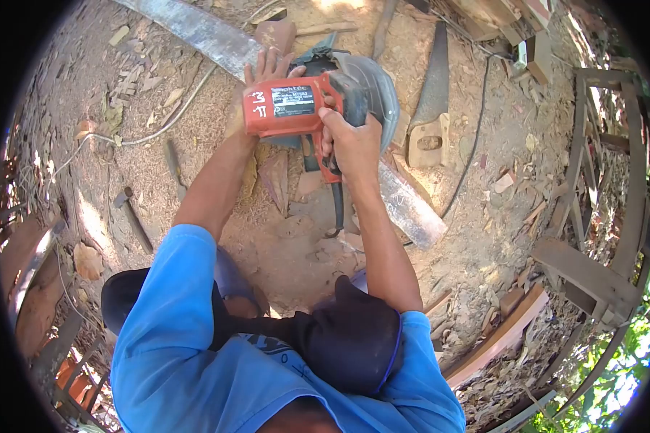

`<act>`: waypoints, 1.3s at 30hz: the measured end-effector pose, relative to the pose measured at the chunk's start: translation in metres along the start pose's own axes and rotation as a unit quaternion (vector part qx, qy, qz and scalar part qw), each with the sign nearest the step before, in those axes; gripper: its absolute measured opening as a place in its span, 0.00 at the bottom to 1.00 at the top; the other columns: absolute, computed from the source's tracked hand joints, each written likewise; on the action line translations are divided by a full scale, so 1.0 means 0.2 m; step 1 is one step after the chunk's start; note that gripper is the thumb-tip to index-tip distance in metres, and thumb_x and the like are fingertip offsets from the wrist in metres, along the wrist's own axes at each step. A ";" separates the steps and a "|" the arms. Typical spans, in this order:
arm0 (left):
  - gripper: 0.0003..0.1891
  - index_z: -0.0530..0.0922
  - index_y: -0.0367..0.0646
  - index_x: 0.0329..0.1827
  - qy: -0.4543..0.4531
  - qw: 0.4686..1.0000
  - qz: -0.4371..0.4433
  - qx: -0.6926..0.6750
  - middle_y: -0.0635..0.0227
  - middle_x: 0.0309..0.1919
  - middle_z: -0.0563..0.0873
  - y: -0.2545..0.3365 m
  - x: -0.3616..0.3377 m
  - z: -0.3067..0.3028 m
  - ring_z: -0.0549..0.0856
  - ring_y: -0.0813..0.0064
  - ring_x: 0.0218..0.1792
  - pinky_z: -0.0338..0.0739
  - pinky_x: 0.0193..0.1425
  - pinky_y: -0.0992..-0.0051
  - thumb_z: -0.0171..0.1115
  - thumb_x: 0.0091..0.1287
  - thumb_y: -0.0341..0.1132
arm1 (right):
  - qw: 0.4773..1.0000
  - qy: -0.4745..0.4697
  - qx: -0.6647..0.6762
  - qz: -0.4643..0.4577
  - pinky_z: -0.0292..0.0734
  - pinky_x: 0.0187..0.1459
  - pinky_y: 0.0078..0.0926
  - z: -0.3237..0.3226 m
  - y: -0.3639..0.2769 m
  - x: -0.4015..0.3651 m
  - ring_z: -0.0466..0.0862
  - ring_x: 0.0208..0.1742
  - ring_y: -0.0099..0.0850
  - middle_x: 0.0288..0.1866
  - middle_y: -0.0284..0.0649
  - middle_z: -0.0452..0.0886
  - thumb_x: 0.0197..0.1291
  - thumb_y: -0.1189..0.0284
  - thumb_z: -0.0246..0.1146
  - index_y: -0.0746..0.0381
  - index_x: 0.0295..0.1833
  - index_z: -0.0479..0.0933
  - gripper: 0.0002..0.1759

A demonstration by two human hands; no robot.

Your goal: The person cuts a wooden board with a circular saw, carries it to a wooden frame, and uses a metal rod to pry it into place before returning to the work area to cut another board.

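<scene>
An orange-red circular saw [285, 108] with a dark blade guard lies over a long pale plank [195, 32] that runs from the upper left to the lower right. My right hand [354, 141] is wrapped round the saw's rear handle. Beyond the motor housing, my left hand [271, 68] rests with its fingers stretched out, their tips close to a reddish wood block [276, 36]. The saw's body hides part of the left palm. A black cord [337, 206] hangs from the handle end.
To the right lies a handsaw [430, 137] with a wooden handle. A hammer [133, 216] is on the ground at left. Wooden frames [592, 267] stand at the right, and timber pieces [513, 29] at the upper right. Sawdust and wood chips cover the dirt.
</scene>
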State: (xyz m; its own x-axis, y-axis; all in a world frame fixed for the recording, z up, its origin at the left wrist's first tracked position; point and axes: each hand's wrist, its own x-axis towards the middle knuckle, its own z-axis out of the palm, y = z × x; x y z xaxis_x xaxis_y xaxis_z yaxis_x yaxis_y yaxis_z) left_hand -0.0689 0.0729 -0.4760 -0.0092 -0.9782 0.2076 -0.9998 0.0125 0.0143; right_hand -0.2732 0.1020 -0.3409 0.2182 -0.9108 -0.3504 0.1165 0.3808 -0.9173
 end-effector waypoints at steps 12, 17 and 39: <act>0.32 0.67 0.66 0.75 0.042 0.993 -0.078 -0.079 0.57 0.79 0.58 -0.01 0.02 0.09 0.53 0.47 0.80 0.46 0.76 0.33 0.55 0.67 0.58 | 1.000 -0.001 -0.002 -0.003 0.65 0.19 0.20 -0.03 -0.15 -0.12 0.73 0.17 0.20 0.21 0.31 0.75 0.59 0.72 0.68 0.67 0.48 0.79 0.14; 0.32 0.61 0.53 0.78 0.027 0.997 -0.077 0.010 0.59 0.78 0.63 -0.04 0.03 0.13 0.56 0.55 0.80 0.47 0.78 0.41 0.46 0.75 0.56 | 0.992 0.045 0.062 -0.098 0.64 0.21 0.18 -0.26 -0.41 -0.33 0.72 0.17 0.20 0.20 0.32 0.74 0.57 0.72 0.69 0.69 0.53 0.78 0.19; 0.32 0.59 0.49 0.79 0.041 0.991 -0.114 -0.057 0.59 0.77 0.65 -0.02 0.08 0.11 0.59 0.57 0.79 0.53 0.78 0.45 0.33 0.79 0.58 | 0.425 -0.020 -0.844 0.327 0.82 0.55 0.45 -2.33 0.07 -0.79 0.86 0.55 0.46 0.53 0.49 0.86 0.60 0.46 0.64 0.55 0.57 0.82 0.28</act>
State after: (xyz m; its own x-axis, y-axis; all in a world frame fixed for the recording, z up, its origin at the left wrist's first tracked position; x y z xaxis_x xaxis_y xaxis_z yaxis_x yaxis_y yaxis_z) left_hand -0.0661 0.0533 -0.4939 0.2221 -0.9381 0.2657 -0.9674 -0.1781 0.1800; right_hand -0.7581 0.1777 -0.3871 -0.3116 -0.6818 -0.6618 -0.8348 -0.1362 0.5334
